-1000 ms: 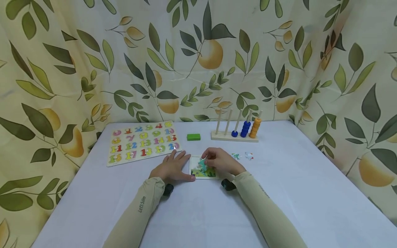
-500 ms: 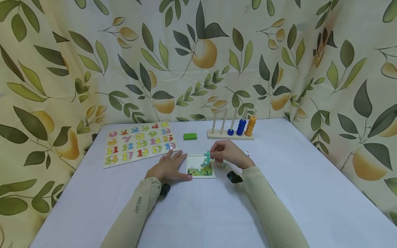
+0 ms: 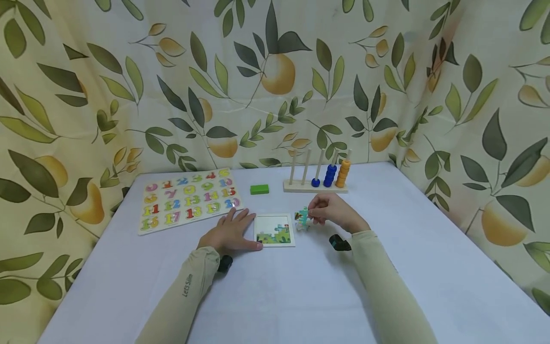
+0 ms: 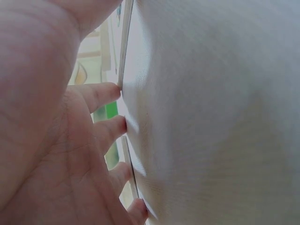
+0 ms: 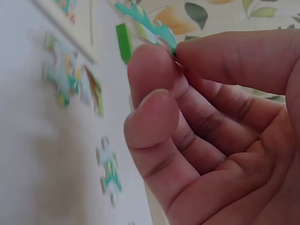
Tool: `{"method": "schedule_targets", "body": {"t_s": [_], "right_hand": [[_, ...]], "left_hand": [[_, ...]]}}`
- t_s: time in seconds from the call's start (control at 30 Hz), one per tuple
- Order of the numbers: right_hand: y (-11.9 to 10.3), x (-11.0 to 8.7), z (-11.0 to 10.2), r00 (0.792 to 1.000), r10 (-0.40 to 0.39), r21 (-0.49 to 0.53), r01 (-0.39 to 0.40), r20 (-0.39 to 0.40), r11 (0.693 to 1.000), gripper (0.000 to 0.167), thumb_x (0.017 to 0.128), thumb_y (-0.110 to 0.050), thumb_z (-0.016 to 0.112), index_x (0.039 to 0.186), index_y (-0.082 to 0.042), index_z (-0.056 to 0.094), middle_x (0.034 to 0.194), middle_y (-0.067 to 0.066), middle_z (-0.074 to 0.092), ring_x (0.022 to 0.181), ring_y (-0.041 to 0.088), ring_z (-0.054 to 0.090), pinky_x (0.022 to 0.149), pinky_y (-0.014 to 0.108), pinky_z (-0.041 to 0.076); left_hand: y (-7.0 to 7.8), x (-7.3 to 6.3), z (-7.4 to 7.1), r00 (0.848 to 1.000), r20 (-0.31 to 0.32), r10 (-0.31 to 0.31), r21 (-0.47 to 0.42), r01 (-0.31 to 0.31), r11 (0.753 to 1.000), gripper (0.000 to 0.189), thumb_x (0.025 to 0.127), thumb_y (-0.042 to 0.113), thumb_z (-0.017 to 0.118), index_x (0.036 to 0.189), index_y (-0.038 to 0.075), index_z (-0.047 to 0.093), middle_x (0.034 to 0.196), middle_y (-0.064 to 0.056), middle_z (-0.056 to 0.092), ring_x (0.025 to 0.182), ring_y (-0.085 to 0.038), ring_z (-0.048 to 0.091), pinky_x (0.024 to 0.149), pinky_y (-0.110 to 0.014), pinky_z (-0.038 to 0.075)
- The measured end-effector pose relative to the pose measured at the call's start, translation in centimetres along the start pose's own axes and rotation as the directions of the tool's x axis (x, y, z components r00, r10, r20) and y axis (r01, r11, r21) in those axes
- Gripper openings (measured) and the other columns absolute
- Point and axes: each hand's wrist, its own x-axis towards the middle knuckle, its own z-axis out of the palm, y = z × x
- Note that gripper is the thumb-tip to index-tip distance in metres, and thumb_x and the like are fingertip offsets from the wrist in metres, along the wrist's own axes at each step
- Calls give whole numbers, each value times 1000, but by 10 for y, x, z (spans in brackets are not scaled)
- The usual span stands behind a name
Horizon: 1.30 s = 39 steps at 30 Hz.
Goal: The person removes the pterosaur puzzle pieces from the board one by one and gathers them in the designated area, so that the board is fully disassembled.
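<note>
My right hand [image 3: 337, 212] pinches a teal jigsaw puzzle piece [image 5: 150, 23] between thumb and index finger, raised just right of the puzzle tray. Flat on the table, the white-framed puzzle tray [image 3: 275, 245] has green scenery pieces in its lower part and a bare white area above. My left hand [image 3: 229, 231] lies spread at the tray's left side, its thumb at the lower left corner. Other left fingertips reach the number board's edge. Loose puzzle pieces [image 5: 61, 68] lie on the table beside and below the right hand, partly hidden in the head view.
A number board [image 3: 185, 221] with colourful numerals lies at the back left. Behind the tray sits a green block [image 3: 259, 189]. A wooden peg stand [image 3: 315, 187] with blue and orange beads stands at the back right, before a leaf-patterned curtain [image 3: 180, 143].
My right hand has moved right, away from over the tray, carrying the teal piece with it. The left hand stays beside the tray. The head view has shifted slightly.
</note>
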Motion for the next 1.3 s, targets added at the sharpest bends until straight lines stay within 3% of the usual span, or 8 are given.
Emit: {"method": "schedule_targets", "body": {"t_s": [0.47,0.8,1.3], "right_hand": [[14,-13,-22,996,83,-77,-84,-22,993,14,105,-6,68,112,5,66,90,11,70,78,24,62,69,28,54],[27,-12,-18,989,146,-102,-147,-19,984,12,105,-6,67,112,4,66,88,10,69,75,21,63,66,27,55],[34,-3,-14,986,162,-200,-168,-45,965,10,106,-9,65,106,0,67,85,9,68,69,18,63,61,28,55]], "left_hand": [[-3,-5,-5,1000,4,3,-22,-3,1000,107,89,61,82,172,19,28,180,-6,14,164,-37,-7,131,-58,-1],[-4,0,-5,1000,5,26,20,-27,999,109,88,64,80,172,20,27,180,-7,12,163,-39,-7,131,-57,0],[1,-2,-3,1000,23,-16,-6,16,1000,107,90,59,82,173,22,25,180,-4,10,164,-33,-10,131,-53,-3]]}}
